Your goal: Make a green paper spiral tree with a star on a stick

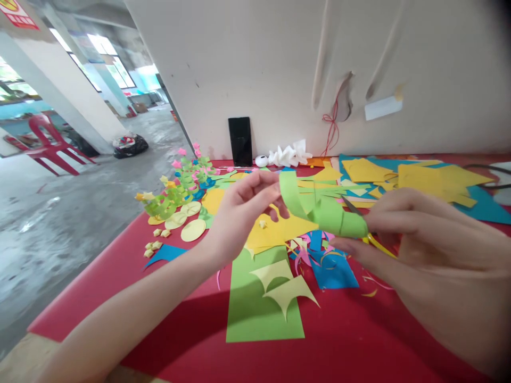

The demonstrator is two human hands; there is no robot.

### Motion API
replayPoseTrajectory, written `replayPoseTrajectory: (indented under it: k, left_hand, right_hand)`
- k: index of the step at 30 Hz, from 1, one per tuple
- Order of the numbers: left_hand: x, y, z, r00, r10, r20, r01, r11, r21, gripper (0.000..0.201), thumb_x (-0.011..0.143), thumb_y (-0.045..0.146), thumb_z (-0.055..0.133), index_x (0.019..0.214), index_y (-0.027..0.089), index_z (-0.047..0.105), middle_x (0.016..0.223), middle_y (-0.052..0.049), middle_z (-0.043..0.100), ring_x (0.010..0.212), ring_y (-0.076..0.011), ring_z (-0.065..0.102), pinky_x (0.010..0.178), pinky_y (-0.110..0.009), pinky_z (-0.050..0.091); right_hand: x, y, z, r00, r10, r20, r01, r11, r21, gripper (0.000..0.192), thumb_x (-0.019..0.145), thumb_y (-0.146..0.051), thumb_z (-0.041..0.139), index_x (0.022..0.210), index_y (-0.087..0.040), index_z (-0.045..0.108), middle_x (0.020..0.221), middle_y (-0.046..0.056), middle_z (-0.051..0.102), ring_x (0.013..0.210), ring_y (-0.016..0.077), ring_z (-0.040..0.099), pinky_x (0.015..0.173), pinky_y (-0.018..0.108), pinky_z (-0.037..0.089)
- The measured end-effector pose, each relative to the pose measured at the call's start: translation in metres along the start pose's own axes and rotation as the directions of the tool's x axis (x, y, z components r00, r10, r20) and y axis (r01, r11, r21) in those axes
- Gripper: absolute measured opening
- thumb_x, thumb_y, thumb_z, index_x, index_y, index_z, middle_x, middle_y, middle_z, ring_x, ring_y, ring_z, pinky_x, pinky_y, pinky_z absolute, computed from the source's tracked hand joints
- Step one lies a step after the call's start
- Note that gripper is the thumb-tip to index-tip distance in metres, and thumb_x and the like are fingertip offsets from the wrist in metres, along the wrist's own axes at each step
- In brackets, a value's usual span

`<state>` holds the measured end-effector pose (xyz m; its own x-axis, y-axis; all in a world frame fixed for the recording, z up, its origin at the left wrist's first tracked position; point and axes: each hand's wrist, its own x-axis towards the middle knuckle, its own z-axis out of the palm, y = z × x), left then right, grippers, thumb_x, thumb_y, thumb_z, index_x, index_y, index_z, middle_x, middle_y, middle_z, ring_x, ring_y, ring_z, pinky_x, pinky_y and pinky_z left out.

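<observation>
A light-green paper strip (pixel 290 198) is stretched in a curl between my two hands above the table. My left hand (pixel 249 210) pinches its left end between thumb and fingers. At the rolled right end of the strip, my right hand (pixel 415 244) grips with thumb and forefinger. Yellow-handled scissors (pixel 381 246) also sit in my right hand, their dark blade pointing up-left behind the strip; the fingers hide part of them. Below the hands lie yellow paper sheets (pixel 279 231), a flat green sheet (pixel 259 314) and pale yellow curved offcuts (pixel 291 292).
Folded paper flowers (pixel 195 173), pale paper discs (pixel 194 230) and small folded stars (pixel 153 247) stand at the left. A black phone (pixel 240 141) leans on the panel. Blue scraps (pixel 335 268) and yellow offcuts (pixel 431 181) cover the right of the red table (pixel 191 340).
</observation>
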<state>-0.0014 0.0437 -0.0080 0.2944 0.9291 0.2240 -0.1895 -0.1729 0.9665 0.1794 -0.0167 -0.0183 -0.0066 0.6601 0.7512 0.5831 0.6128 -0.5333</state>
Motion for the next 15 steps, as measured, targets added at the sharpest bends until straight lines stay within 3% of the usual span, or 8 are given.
replayPoseTrajectory:
  k: [7,15]
  left_hand:
    - [0.016,-0.003,-0.016,0.988,-0.004,-0.157,-0.003,0.999,-0.045,0.009,0.079,0.02,0.056,0.071,0.017,0.057,0.06,0.003,0.053,0.055,-0.0064,0.05,0.048,-0.016,0.038]
    - [0.031,-0.012,-0.032,0.965,-0.005,-0.261,-0.039,0.986,-0.165,0.008,0.074,0.018,0.058,0.066,0.017,0.056,0.061,0.003,0.053,0.052,-0.0048,0.049,0.046,-0.015,0.037]
  right_hand:
    - [0.002,-0.004,-0.004,1.0,0.003,0.023,-0.004,1.0,0.022,0.008,0.078,-0.022,0.061,0.083,-0.029,0.06,0.078,-0.002,0.055,0.08,0.015,0.051,0.06,0.029,0.04]
    - [0.002,0.002,-0.003,0.995,0.076,-0.068,-0.068,0.99,0.122,0.017,0.066,-0.021,0.073,0.074,-0.028,0.06,0.078,-0.001,0.051,0.07,0.015,0.047,0.054,0.033,0.034]
